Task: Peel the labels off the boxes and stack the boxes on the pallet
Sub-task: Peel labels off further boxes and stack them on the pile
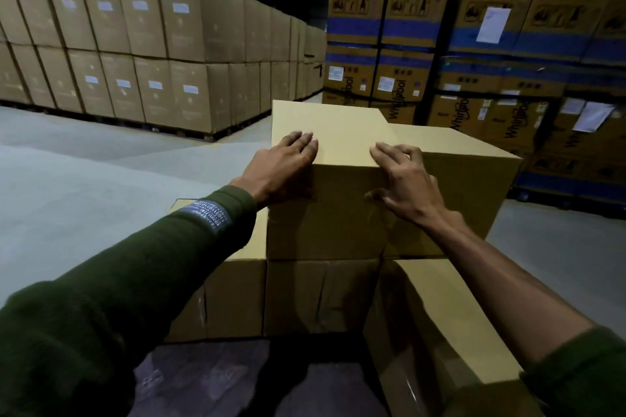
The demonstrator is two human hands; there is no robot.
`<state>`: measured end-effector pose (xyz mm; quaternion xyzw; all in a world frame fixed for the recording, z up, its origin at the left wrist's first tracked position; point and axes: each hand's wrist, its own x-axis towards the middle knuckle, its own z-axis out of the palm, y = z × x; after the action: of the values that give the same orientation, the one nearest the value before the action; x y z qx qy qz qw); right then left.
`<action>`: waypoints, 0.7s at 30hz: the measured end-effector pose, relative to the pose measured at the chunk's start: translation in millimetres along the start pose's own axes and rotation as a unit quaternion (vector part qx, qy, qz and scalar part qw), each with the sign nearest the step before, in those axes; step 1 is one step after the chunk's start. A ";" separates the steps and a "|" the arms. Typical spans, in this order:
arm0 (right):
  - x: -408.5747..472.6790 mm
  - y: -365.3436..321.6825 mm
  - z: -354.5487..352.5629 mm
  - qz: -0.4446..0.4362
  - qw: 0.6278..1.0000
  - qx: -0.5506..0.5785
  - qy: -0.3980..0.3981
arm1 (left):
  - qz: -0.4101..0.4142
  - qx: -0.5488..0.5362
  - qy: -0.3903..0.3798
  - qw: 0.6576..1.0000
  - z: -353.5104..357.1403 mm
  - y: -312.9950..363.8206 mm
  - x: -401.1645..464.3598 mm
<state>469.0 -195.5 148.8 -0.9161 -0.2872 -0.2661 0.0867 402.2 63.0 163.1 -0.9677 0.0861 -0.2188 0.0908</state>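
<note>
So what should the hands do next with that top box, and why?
Probably nudge the top plain brown cardboard box square with its neighbour. The left hand and right hand rest on its near edge, and it sits ahead of the neighbour.

The grey concrete floor carries rows of stacked brown cartons (labelled, two tiers high) at left.

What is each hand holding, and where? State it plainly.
Nothing is gripped. The left hand and right hand rest with straight fingers on the top box, at its near top edge.
</note>
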 end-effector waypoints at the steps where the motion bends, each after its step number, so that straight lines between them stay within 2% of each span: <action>1: 1.6 1.0 0.5 0.001 1.000 0.002 -0.004 | 0.000 -0.004 -0.003 1.000 0.0 -0.7 1.5; 11: 15.7 6.3 -3.4 -0.003 0.999 0.022 -0.030 | 0.006 -0.020 -0.036 0.999 -3.6 -6.9 22.0; 18: 22.5 6.5 -4.7 -0.002 0.999 -0.012 -0.047 | 0.000 -0.017 -0.040 0.999 -0.3 -11.7 25.7; 21: 23.4 10.3 -8.9 0.001 0.999 -0.022 -0.029 | -0.006 -0.016 -0.043 0.999 1.3 -13.0 25.9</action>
<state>487.1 -195.5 168.8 -0.9254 -0.2825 -0.2456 0.0590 427.4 70.5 175.3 -0.9780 0.0798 -0.1766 0.0776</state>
